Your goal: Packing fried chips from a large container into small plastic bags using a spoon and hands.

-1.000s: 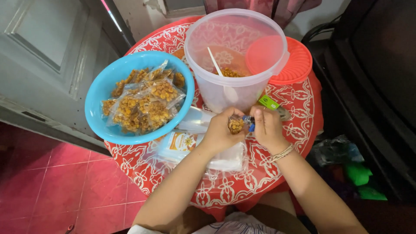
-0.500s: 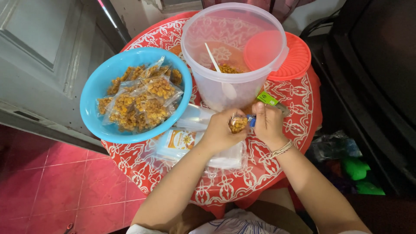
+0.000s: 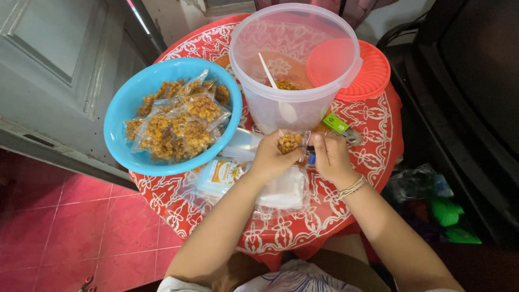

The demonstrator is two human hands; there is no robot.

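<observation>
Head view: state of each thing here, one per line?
Small snack packet: filled, gripped by both hands.
Left hand: closed on the packet.
Right hand: pinching the packet's edge.
Clear bucket: open, nearly empty, spoon inside.
Orange lid: off, behind the bucket.
Blue bowl: holds filled packets.

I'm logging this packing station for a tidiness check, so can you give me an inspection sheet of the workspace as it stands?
Surface: round table under a red cloth with white pattern, crowded.
Job's things: small clear packet of yellow snack; blue bowl heaped with filled packets; clear tub with snack and a white spoon; orange lid behind it.
Clutter: stack of empty clear bags; green-handled tool.
Grippers: left hand holds the packet; right hand pinches a small blue item at its edge.
Cables: dark cable at upper right.
Surroundings: grey door, red floor tiles, bags on the floor at right.
</observation>
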